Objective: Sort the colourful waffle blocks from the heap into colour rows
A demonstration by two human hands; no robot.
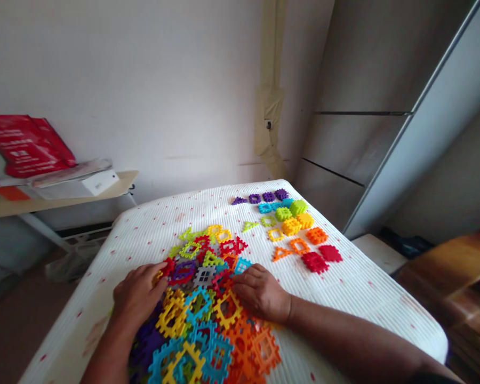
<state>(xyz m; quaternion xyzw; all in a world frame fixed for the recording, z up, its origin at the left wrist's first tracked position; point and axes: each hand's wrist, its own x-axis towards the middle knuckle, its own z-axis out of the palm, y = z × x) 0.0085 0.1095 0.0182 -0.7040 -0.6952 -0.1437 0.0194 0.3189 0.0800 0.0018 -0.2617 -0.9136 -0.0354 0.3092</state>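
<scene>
- Resting palm-down on a loose heap of colourful plastic interlocking tiles, the left hand is seen at the heap's 9 o'clock edge. Its fingers are bent and held close together, and the tips touch a red toothed tile. Whether any tile is pinched cannot be told.
- The right hand is laid palm-down on the heap's 3 o'clock side. Its fingers are curled toward 9 o'clock, just beside a yellow square frame tile. A grip on any tile cannot be made out.
- A grey window-patterned tile is seen between the two hands, at about 12 o'clock in the gap.
- The heap is spread on a white quilted bed cover with red specks, running from the 6 o'clock edge toward the middle.
- At 1 o'clock from the heap and apart from it, separate tiles are laid out in rows by colour. Purple tiles lie farthest away and red tiles nearest, with blue, green, yellow and orange between them.
- At 9 o'clock beyond the bed, a pale wooden shelf carries a white flat box and a red plastic bag.
- Grey cupboard doors are seen at 2 o'clock.
</scene>
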